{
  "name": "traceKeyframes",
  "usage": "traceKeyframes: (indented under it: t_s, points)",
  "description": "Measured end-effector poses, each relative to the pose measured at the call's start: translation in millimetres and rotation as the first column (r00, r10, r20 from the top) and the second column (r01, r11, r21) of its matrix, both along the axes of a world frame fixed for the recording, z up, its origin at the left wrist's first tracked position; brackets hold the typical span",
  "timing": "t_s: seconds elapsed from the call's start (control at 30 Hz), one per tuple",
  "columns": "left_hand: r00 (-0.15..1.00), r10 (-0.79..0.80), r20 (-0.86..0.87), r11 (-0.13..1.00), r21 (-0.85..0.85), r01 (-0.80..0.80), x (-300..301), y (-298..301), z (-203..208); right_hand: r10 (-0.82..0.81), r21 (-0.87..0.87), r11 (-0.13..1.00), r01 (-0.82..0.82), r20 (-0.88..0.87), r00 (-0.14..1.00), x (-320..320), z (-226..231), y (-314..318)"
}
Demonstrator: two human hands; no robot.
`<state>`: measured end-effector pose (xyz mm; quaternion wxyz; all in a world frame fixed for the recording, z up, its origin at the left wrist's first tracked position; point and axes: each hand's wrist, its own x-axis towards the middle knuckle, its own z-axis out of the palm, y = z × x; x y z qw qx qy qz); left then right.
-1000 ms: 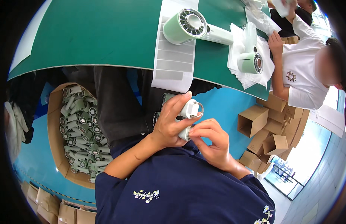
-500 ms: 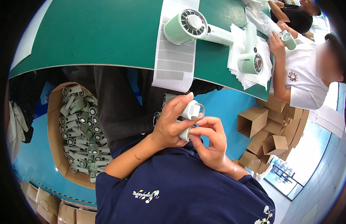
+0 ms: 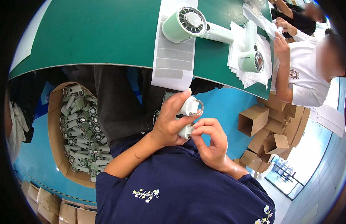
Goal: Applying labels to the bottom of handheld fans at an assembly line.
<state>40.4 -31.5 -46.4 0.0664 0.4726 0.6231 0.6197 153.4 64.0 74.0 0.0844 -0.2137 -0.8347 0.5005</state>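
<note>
One table [image 3: 98, 33] stands beyond your hands. Your left hand [image 3: 169, 125] is closed around two fans, stacked, handle ends pointing right. Your right hand [image 3: 212, 143] is nearer those ends; its thumb and forefinger are nearly together at the lower fan [image 3: 184, 131], but you cannot tell whether they grip anything. The upper fan [image 3: 188, 107] carries a ring [image 3: 201, 107], just above your right fingertips.

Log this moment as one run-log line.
left hand: holds two pale plastic handheld fans | right hand: fingers at handle end of lower fan | rest: brown cardboard box of pale-green fans, green table
</note>
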Motion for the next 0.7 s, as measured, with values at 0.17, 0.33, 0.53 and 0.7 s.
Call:
traceKeyframes:
  t_s: [0.17,0.33,0.53,0.7]
  points:
    - [1.0,-0.004,-0.01,1.0,0.009,0.004,0,0,-1,-0.033,-0.059,0.998,0.034,0.006,0.999,3,1,6]
    - [1.0,-0.004,-0.001,1.0,0.005,0.004,1,-1,0,0.014,-0.002,1.0,-0.013,0.045,0.999,-4,5,6]
    - [0.999,0.03,0.029,0.999,0.022,-0.03,1,2,5,0.013,0.033,0.999,-0.015,0.055,0.998,-7,7,6]
    - [0.999,0.026,0.035,0.999,0.026,-0.027,0,2,6,0.038,0.063,0.997,-0.042,0.055,0.998,-8,6,7]
